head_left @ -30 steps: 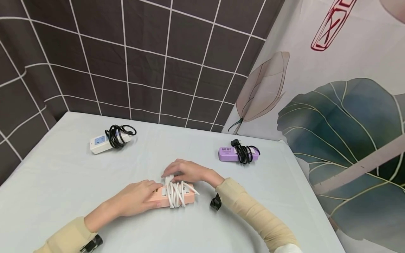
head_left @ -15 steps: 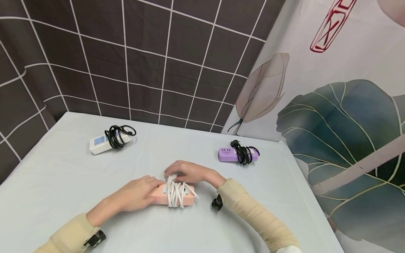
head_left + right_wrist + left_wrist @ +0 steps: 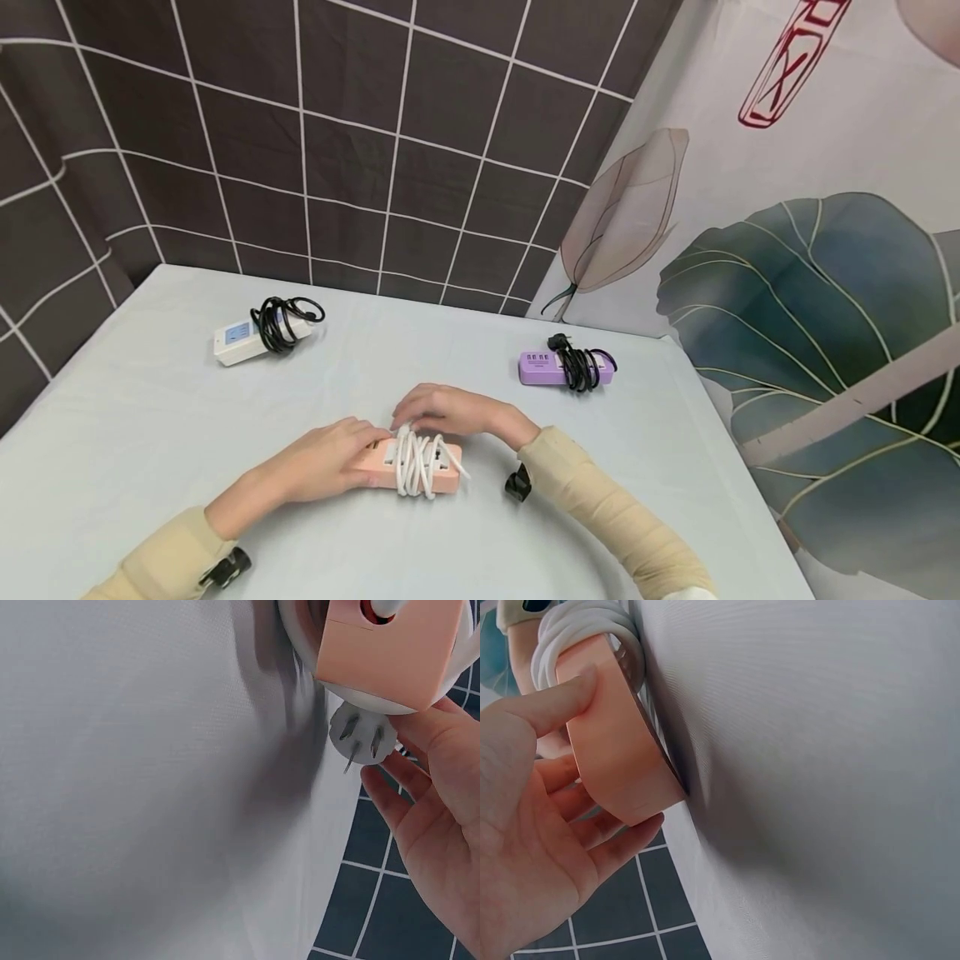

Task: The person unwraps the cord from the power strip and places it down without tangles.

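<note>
A peach power strip point(image 3: 448, 481) lies on the table, with a white cord point(image 3: 416, 465) wound around its middle and right part. My left hand point(image 3: 318, 461) grips its left end; in the left wrist view the thumb presses one long side and the fingers lie along the other. Behind the strip, my right hand point(image 3: 453, 408) has its fingers curled at the cord's plug point(image 3: 364, 736). The right wrist view shows the plug's three metal prongs, with thumb and fingers at its side. The strip's left end is partly covered by my left hand in the head view.
A white power strip point(image 3: 234, 346) with a black cord wound on it lies at the back left. At the back right is a purple power strip point(image 3: 542, 371), also wrapped in black cord. A dark checked cloth point(image 3: 345, 158) hangs behind the pale table point(image 3: 150, 417).
The plug has been lowered from above the strip to behind its back edge, carried by my right hand. My left hand keeps its grip and has barely shifted.
</note>
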### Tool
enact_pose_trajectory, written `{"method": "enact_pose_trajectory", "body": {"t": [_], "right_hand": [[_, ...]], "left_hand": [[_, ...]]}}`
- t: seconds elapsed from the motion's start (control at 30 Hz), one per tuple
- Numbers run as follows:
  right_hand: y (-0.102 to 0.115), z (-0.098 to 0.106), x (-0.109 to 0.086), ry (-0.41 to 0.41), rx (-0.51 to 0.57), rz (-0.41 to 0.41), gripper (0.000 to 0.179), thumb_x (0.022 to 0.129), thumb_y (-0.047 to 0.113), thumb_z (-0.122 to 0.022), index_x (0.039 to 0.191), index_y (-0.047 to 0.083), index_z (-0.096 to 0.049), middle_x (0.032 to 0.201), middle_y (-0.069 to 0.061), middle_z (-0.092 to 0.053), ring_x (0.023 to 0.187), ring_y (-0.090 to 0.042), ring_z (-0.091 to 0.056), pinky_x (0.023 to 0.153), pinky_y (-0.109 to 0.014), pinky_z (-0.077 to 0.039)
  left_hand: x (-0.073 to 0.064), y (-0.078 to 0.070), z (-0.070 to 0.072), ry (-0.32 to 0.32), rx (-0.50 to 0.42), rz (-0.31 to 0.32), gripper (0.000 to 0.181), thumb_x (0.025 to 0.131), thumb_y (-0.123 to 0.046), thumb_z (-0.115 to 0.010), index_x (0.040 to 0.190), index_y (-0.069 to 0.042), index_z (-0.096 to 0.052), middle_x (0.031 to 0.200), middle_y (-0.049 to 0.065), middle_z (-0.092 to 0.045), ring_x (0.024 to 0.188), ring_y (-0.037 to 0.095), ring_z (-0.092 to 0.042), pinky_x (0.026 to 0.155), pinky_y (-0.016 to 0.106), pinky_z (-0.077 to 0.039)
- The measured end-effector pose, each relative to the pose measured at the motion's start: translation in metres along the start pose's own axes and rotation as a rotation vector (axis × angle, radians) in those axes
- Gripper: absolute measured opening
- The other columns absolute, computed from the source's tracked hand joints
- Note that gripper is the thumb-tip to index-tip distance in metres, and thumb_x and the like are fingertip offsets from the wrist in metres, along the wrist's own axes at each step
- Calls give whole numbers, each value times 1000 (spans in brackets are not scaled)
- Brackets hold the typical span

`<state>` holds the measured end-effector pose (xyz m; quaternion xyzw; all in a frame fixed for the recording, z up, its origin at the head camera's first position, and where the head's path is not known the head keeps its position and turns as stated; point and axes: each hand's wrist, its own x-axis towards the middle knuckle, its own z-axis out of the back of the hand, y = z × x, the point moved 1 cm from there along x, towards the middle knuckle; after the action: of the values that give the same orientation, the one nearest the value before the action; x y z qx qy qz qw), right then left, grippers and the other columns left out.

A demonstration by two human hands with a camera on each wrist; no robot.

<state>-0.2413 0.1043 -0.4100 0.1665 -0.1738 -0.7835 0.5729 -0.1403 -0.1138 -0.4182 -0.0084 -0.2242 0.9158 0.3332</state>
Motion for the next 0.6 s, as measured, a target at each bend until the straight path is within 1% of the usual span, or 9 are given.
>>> {"method": "enact_pose_trajectory", "body": {"t": [0.23,0.4,0.6], "right_hand": [[2,-1,5,37,6,24,26,98,5,-50,120,8,-64,128,-5,-63,130,-17,-50,111,-21,-32],[3,-1,7,30,-23,23,24,96,4,-53,116,10,-65,122,-2,-65,123,-14,-53,108,-20,-35],[4,-1,6,0,-37,9,20,95,6,-57,113,11,-66,116,0,-66,117,-12,-55,103,-19,-39]], "left_hand": [[0,1,-2,0,-11,19,52,84,-36,-70,125,-5,-61,116,5,-67,111,24,-61,92,42,-49],[0,1,-2,2,-35,34,53,83,-40,-71,123,-6,-62,115,4,-67,110,23,-61,91,42,-49],[0,2,-3,-16,-42,41,49,81,-39,-74,119,-8,-64,112,1,-67,107,21,-61,89,40,-50]]}}
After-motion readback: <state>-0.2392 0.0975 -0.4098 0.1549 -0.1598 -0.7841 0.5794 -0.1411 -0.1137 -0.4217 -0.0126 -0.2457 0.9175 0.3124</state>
